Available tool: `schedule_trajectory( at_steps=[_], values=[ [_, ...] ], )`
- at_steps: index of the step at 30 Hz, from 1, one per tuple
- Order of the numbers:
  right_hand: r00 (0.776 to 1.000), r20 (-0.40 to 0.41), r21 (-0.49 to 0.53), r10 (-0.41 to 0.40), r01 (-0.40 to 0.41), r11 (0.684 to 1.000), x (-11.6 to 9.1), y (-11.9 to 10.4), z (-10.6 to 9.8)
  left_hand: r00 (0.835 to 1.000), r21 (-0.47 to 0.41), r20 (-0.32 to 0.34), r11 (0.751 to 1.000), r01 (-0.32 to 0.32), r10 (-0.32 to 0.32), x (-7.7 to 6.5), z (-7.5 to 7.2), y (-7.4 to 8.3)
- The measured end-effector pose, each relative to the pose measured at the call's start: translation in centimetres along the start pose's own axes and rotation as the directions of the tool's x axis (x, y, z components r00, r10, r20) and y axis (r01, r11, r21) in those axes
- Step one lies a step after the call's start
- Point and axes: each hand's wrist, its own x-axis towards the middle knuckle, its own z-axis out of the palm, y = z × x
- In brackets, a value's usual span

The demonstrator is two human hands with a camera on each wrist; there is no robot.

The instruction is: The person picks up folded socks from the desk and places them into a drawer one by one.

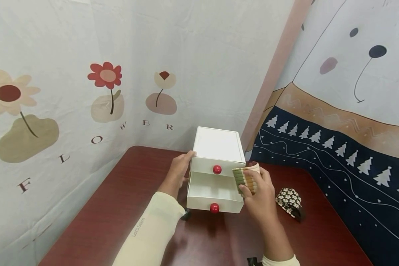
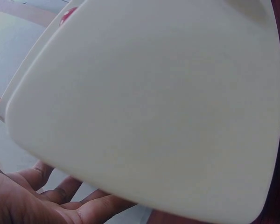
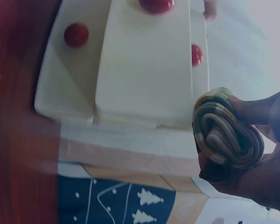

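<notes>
A small white chest of drawers [image 1: 219, 146] with red ball knobs stands on the table, its middle drawer [image 1: 199, 202] pulled out. My left hand [image 1: 178, 171] holds the chest by its left side, thumb at the top front corner. The left wrist view shows mostly a white panel [image 2: 149, 107], with fingers partly hidden behind its edge. My right hand [image 1: 261, 192] pinches a rolled-up ribbed sock [image 1: 242, 180], green, tan and cream, beside the open drawer's right edge. In the right wrist view the sock's coiled layers [image 3: 224, 133] face the camera.
A black rolled fabric piece with white flowers [image 1: 288, 199] lies on the dark red table [image 1: 119, 207], right of my right hand. Printed cloth hangings [image 1: 206, 66] stand close behind the table and along its right side.
</notes>
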Motion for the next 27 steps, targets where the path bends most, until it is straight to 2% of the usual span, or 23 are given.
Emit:
schedule_trajectory(
  at_steps=[4,10,19,27],
  values=[
    [1.000,-0.012,0.031,-0.019,0.019,0.999,-0.1,-0.3,1.5,1.000,-0.008,-0.004,1.000,0.010,-0.010,0.0,0.1,0.1],
    [1.000,-0.006,0.061,-0.005,0.005,0.998,-0.4,-0.5,3.3,1.000,-0.009,-0.009,1.000,0.004,-0.004,-0.1,0.2,0.1],
    [0.999,-0.039,0.085,-0.013,0.016,0.996,-0.7,-0.6,4.5,1.000,-0.024,-0.008,1.000,-0.006,0.006,-0.2,0.3,0.1],
    [1.000,-0.015,0.094,0.007,-0.006,0.996,-0.8,-0.6,5.5,1.000,-0.011,-0.016,1.000,0.002,-0.003,-0.2,0.2,0.1]
  ],
)
